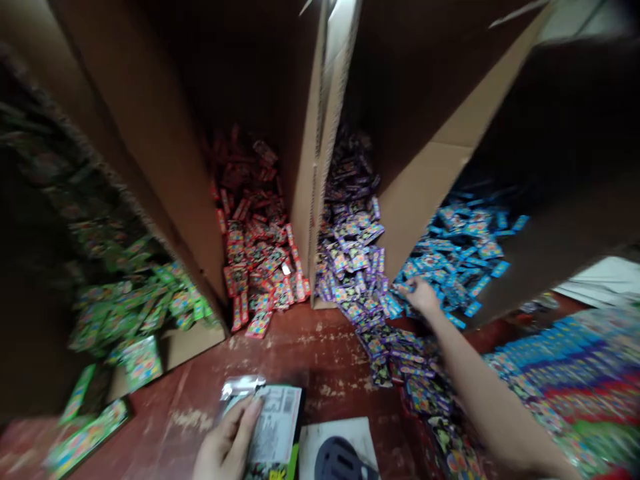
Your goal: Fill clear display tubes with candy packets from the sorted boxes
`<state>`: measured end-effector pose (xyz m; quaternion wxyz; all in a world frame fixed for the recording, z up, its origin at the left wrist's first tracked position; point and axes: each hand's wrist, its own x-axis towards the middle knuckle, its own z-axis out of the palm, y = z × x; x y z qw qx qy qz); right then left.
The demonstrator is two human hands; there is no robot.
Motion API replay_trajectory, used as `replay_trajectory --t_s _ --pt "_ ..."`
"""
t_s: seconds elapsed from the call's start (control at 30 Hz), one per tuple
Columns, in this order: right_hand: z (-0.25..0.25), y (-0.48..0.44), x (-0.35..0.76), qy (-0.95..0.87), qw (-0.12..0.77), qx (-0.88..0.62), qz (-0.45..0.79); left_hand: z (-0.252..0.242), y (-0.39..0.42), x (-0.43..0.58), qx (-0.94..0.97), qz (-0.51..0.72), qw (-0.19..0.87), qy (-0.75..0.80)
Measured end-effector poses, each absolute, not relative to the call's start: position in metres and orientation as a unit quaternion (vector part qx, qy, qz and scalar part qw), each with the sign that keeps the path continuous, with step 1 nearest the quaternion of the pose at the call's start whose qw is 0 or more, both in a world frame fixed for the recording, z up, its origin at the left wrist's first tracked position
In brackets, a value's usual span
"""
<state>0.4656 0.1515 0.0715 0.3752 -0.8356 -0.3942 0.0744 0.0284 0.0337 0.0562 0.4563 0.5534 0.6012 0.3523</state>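
My left hand (227, 437) is closed around a small stack of candy-like packets (274, 423), low in the middle of the view. The top packet has its pale back with printed text and a barcode facing up, and a shiny clear edge sticks out at its far end. My right hand (420, 295) reaches to the front of a heap of blue packets (450, 247), its fingers pinched on a blue packet (392, 305). Just left of it, a heap of purple packets (350, 257) spills out onto the floor.
Cardboard boxes (314, 200) stand side by side with open fronts. Red packets (260, 260) fill another box, green packets (150, 300) the leftmost. On the red floor (210, 380) lie a dark blue plastic object (340, 460) and, at right, layered rows of coloured packets (585, 373).
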Motion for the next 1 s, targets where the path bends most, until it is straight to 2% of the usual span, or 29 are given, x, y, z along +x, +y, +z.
replay_trajectory --t_s 0.1,0.17,0.2,0.27,0.33,0.4,0.5,0.57,0.73,1.0 --pt "0.076 0.121 0.466 -0.370 0.375 -0.845 0.090 0.060 0.028 0.028 0.520 0.358 0.512 0.582" --pt "0.081 0.095 0.459 -0.342 0.426 -0.831 0.106 0.058 0.026 0.027 0.492 0.362 0.550 0.569" --pt "0.083 0.081 0.449 -0.339 0.467 -0.804 0.147 0.056 0.024 0.027 0.480 0.366 0.564 0.563" --pt "0.087 0.057 0.415 -0.329 0.566 -0.686 0.317 0.052 0.022 0.027 0.471 0.369 0.586 0.547" --pt "0.088 0.043 0.367 -0.333 0.580 -0.591 0.450 0.050 0.022 0.028 0.480 0.365 0.593 0.534" --pt "0.087 0.042 0.314 -0.349 0.586 -0.521 0.513 0.052 0.021 0.029 0.502 0.359 0.583 0.528" --pt "0.084 0.050 0.252 -0.409 0.609 -0.432 0.524 0.058 0.016 0.032 0.526 0.347 0.580 0.516" --pt "0.083 0.052 0.230 -0.479 0.594 -0.395 0.512 0.063 0.011 0.035 0.524 0.345 0.590 0.507" --pt "0.083 0.042 0.234 -0.661 0.442 -0.413 0.443 0.071 0.002 0.038 0.519 0.359 0.586 0.508" --pt "0.091 0.041 0.251 -0.708 0.366 -0.423 0.432 0.073 0.002 0.038 0.543 0.346 0.578 0.501"
